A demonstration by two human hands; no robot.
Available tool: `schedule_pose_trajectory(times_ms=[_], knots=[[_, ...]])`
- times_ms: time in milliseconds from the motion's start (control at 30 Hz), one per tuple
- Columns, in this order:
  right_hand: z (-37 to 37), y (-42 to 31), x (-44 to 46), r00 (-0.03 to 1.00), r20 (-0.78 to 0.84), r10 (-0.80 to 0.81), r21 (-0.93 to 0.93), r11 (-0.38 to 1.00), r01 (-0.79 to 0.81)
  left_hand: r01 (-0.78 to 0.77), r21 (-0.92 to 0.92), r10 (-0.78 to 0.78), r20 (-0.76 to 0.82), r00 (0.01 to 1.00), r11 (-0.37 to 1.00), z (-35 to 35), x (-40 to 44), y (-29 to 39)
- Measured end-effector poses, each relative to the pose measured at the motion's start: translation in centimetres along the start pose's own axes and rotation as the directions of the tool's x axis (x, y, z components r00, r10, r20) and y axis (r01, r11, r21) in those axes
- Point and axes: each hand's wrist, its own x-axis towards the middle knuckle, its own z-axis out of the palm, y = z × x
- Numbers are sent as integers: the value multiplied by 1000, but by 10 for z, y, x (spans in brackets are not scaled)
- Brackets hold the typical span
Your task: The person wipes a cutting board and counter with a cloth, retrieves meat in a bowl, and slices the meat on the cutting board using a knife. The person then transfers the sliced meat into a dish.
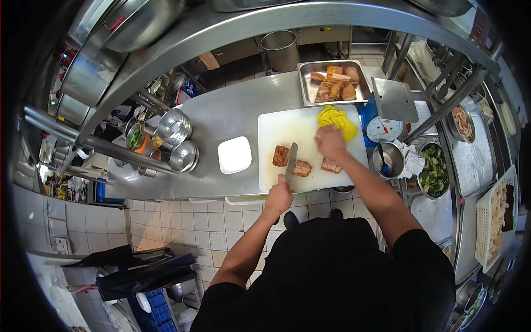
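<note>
My left hand [280, 195] is closed round the handle of a knife [291, 159], its blade pointing away from me over the white cutting board [268, 130]. Left of the blade lies a browned meat piece [281, 156], and just right of it another meat piece [302, 168]. A third piece [331, 165] rests near the board's front edge, partly behind my right forearm. At the lower edge of a crumpled yellow cloth [338, 120] is my right hand [330, 141], its fingers blurred and partly hidden, so its hold is unclear.
Behind the board stands a metal tray [303, 83] of meat pieces. A blue scale [385, 129] and a metal pot [390, 160] are at the right. On the left are a white square plate [234, 155] and metal bowls [183, 155]. A metal shelf [310, 15] arches overhead.
</note>
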Motion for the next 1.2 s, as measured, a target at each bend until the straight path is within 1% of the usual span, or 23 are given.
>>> schedule_pose_trajectory(times_ms=[33,67,100,133,167,200,233,267,300,333,367,400,433,533,600,633,700,800,900,1000,1033,1100,1200], knots=[[-7,9,2,1000,8,-6,1,1000,6,0,-29,-1,-39,999,1000,-3,-13,2],[-20,16,4,990,123,67,50,996,-74,7,-32,-8,-36,999,999,-7,-24,2],[-29,18,4,963,235,135,89,983,-160,13,-85,-22,-110,994,996,-13,-33,2],[-29,13,3,964,233,132,86,984,-156,11,-141,-37,-188,981,990,-17,-37,0],[-28,1,-3,987,157,-23,173,985,-4,11,-145,-39,-191,981,989,-17,-41,-8],[-26,-11,-12,983,71,-172,247,957,150,39,-255,-93,-203,975,966,-15,-45,-19],[-28,-24,-18,925,139,-354,285,909,305,62,-364,-147,-210,967,929,-10,-50,-34],[-30,-36,-23,829,196,-523,335,831,444,7,-467,-136,-242,961,884,10,-49,-64],[-30,-45,-28,828,197,-525,335,830,446,8,-469,-138,-243,960,883,14,-53,-81],[-30,-52,-32,768,344,-540,189,841,507,123,-668,-181,-17,983,734,15,-57,-96],[-30,-56,-35,703,486,-520,46,818,574,267,-797,-164,211,964,541,20,-62,-106],[-19,-55,-34,689,489,-534,19,797,604,313,-808,-170,263,950,500,28,-67,-112],[-14,-56,-31,693,487,-532,14,798,603,358,-813,-170,315,934,459,32,-71,-114],[-1,-58,-27,667,534,-519,-10,785,619,396,-824,-89,395,914,405,47,-70,-105],[1,-60,-20,637,587,-501,-23,776,631,401,-839,-55,411,910,368,53,-62,-88],[0,-62,-19,633,588,-504,-24,771,636,372,-837,-37,391,920,401,55,-57,-83],[-3,-63,-16,618,631,-469,-4,795,607,428,-843,-54,436,899,326,56,-51,-74],[0,-61,-15,608,622,-494,44,797,602,463,-838,-25,477,879,289,60,-44,-76],[12,-55,-11,593,627,-505,119,814,568,453,-829,29,489,872,327,64,-37,-76],[1,-52,-13,605,619,-501,143,829,540,463,-809,68,518,853,361,63,-29,-65],[-15,-45,-12,609,624,-490,136,835,533,465,-808,79,524,848,362,61,-24,-55],[-54,-36,-4,641,598,-481,198,864,464,403,-832,134,481,866,380,49,-17,-38],[-67,-1,0,669,576,-470,262,881,394,399,-838,146,478,866,374,41,-9,-28]])
